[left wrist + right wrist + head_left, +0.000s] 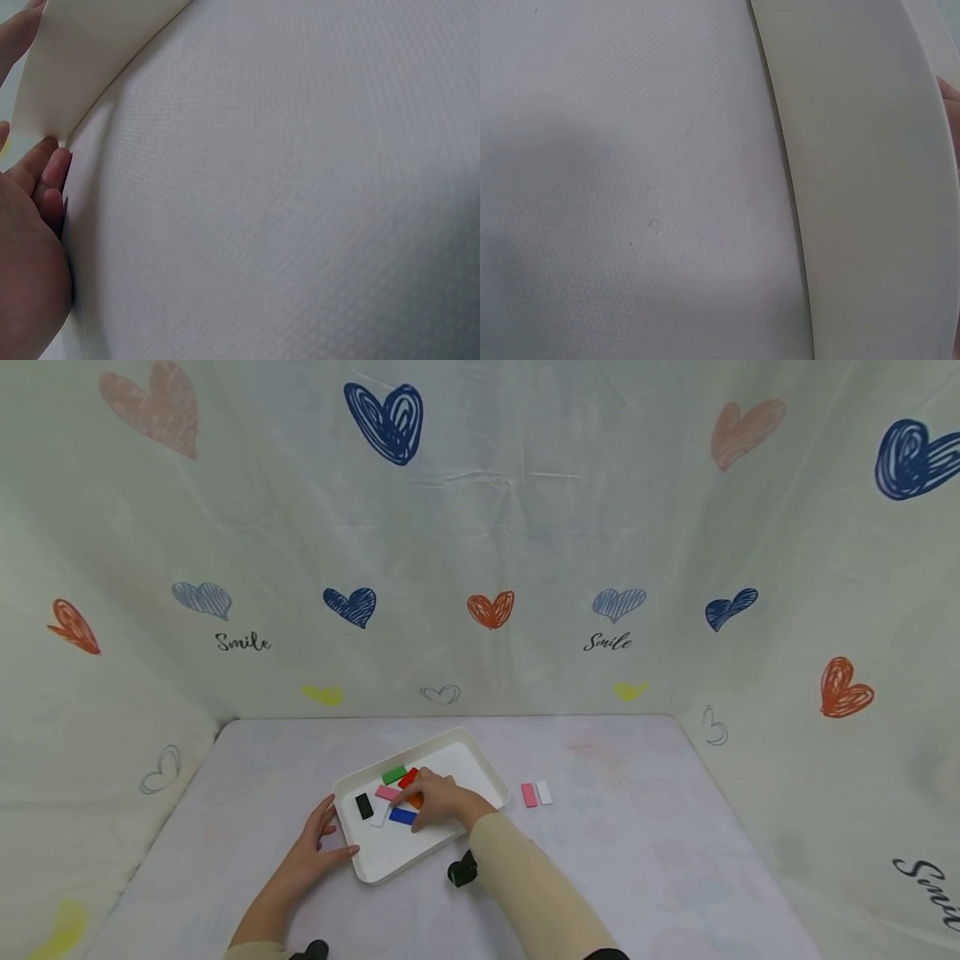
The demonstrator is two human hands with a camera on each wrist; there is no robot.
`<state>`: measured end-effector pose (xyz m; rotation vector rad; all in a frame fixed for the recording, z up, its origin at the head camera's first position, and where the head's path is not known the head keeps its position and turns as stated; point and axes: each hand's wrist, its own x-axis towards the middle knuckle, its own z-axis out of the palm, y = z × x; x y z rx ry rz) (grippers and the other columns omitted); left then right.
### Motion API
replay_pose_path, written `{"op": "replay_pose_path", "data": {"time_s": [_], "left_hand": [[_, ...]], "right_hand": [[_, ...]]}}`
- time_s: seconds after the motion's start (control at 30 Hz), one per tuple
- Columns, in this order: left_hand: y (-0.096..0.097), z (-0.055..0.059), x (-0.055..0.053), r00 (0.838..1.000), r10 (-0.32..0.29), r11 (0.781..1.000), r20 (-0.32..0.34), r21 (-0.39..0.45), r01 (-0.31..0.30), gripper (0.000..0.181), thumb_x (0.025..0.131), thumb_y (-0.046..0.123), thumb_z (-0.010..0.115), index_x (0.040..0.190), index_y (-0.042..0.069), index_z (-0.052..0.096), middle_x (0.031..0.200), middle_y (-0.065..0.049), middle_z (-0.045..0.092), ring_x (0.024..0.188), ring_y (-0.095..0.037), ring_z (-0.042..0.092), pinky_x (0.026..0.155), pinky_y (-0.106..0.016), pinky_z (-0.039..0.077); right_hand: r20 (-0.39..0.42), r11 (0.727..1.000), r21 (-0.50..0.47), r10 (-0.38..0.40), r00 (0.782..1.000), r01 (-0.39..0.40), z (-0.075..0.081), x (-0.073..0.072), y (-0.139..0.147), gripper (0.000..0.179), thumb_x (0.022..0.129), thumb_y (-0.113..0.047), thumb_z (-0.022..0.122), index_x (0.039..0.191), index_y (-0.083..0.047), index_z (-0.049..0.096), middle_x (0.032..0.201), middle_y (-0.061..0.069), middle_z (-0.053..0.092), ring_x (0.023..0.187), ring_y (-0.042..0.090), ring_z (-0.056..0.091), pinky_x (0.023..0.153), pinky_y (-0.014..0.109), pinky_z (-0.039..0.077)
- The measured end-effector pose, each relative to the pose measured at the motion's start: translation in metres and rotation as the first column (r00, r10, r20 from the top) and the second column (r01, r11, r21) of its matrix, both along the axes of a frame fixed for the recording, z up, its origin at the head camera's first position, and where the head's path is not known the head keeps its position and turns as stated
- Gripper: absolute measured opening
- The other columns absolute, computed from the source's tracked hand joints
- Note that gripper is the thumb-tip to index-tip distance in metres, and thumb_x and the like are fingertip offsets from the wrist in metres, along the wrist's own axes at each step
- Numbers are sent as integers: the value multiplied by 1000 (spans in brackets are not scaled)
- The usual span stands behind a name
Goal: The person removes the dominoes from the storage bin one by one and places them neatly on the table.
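Orange block (415, 799) under right hand (438, 800), grip unclear; left hand (315, 847) flat against white tray (397, 856); "Smile" backdrop (607, 642)

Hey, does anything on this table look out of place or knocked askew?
Two blocks, pink and white, lie on the table right of the tray, while the rest sit jumbled inside it. The tray sits skewed to the table edge. Nothing looks spilled or damaged.

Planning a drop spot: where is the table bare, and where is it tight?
Bare: the table right of the pink and white blocks, and the strip behind the tray. Tight: the tray's left half, where blocks cluster under the right hand; the left hand touches its left rim.
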<state>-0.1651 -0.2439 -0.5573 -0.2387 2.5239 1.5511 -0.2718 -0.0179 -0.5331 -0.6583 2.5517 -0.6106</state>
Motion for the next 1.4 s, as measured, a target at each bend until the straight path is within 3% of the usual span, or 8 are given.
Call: {"op": "replay_pose_path", "data": {"time_s": [0.37,0.6,0.83,1.17,1.4], "left_hand": [[2,0,4,1000,-7,1000,5,-9,7,111,79,26,82,157,12,4,156,-25,22,131,-37,31,110,-62,20],[1,1,3,1000,-17,999,4,-30,17,111,79,27,81,157,11,3,156,-26,22,131,-38,32,109,-62,22],[-2,-1,2,1000,-16,1000,18,11,16,113,78,26,82,157,13,1,156,-27,20,132,-38,29,109,-63,19],[-1,-1,3,1000,-24,999,19,-24,25,113,80,29,81,157,13,0,156,-27,20,133,-40,29,108,-64,21],[-2,1,0,999,-38,999,7,-18,38,113,80,31,80,157,12,-1,156,-27,19,132,-40,29,108,-65,20]], "right_hand": [[11,1000,-5,25,1000,-25,1,1,3,39,74,-24,86,105,-44,72,121,-10,49,110,10,43,87,30,38],[44,994,-108,-1,999,6,1,-2,10,41,73,-19,87,104,-42,72,115,-13,50,105,8,45,95,31,41],[79,954,-301,41,996,-15,10,-5,19,42,73,-8,86,111,-19,71,96,-7,55,88,9,49,77,19,46],[168,922,-386,39,985,30,20,4,38,42,74,-1,84,109,-16,67,96,-5,58,87,11,55,75,19,51],[177,901,-430,27,984,53,28,5,58,43,75,1,82,110,-16,64,97,-1,59,88,12,55,74,21,53]]}}
